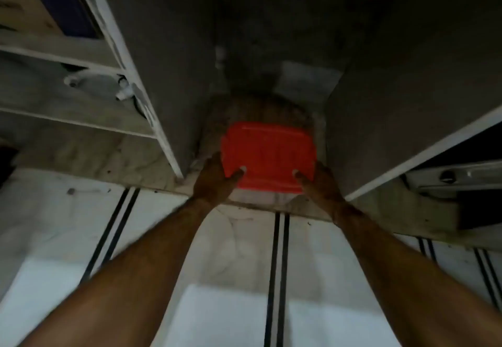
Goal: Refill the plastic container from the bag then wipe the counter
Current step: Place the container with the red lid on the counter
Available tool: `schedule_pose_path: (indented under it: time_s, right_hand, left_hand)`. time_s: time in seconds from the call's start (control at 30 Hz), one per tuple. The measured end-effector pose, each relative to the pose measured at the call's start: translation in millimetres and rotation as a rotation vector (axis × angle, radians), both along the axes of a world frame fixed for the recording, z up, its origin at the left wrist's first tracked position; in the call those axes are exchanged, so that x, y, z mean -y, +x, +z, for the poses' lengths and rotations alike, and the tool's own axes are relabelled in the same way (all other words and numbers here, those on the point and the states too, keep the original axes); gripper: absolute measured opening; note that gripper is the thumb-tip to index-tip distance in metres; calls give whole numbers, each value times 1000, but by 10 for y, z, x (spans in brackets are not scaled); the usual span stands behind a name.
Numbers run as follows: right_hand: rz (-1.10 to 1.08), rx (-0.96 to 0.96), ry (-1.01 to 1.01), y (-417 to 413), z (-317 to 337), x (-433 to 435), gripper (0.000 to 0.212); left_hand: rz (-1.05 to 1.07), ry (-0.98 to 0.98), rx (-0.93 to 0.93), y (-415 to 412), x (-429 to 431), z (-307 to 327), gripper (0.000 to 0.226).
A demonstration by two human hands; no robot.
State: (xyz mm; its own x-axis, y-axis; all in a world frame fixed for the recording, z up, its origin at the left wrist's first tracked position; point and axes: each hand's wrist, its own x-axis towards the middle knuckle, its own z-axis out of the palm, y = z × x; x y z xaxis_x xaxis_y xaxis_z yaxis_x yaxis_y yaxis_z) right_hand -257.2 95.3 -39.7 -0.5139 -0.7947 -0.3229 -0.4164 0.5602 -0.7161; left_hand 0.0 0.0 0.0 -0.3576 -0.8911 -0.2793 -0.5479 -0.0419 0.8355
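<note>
Head view looks down into a low cupboard point(190, 47) with both doors open. The red-lidded container point(267, 156) is at the front edge of the cupboard floor, and I can't tell whether it rests there or is just lifted. Left hand point(214, 181) and right hand point(319, 183) grip its two near corners, fingers curled down the sides and thumbs on top (a two-handed hold suits so wide a box and keeps it level). I'd judge it is being fetched for refilling. Something brownish point(266, 107) lies behind it, too blurred to name.

Dim, soft blur, dark upper corners
</note>
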Motion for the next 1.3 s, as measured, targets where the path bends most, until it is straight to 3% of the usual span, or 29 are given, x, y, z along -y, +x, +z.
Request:
schedule_pose_path:
  time_s: [0.1,0.23,0.3,0.33,0.37,0.43,0.53,0.7,0.83,0.97,1.07,1.17,1.3]
  right_hand:
    - [-83,60,-42,-201,-372,198,108]
    - [-238,162,-74,-345,-720,403,115]
    - [-295,217,-88,-462,-968,453,128]
    - [-321,243,-71,-489,-1026,446,134]
    - [-334,276,-55,-499,-1071,414,131]
    - [-363,348,-47,-374,-913,299,96]
    - [-400,410,-93,-91,-455,60,62]
    - [-474,471,-128,411,612,-469,59]
    - [-557,469,-147,788,1680,-937,44]
    - [-465,471,-84,1065,2865,-1514,78]
    - [-437,450,-104,1211,3685,-1807,73]
    - [-456,414,-163,1314,4412,-2004,66]
    - [-462,365,-245,1442,5408,-2149,74]
  left_hand:
    - [72,5,-65,-178,247,-387,78]
    - [185,223,-153,-351,458,-704,100]
    - [208,304,-221,-338,563,-849,118]
    - [209,317,-223,-314,599,-904,116]
    - [204,319,-221,-281,617,-946,104]
    - [213,344,-228,-207,573,-896,78]
    - [199,362,-241,-45,394,-645,71]
    - [321,353,-201,290,-65,263,75]
    - [430,293,-139,578,-600,1246,52]
    - [446,211,-136,934,-1212,2494,40]
    - [450,193,-63,1087,-1492,3281,57]
    - [484,167,-33,1167,-1655,4067,51]
    - [459,111,-77,1253,-1695,5059,71]
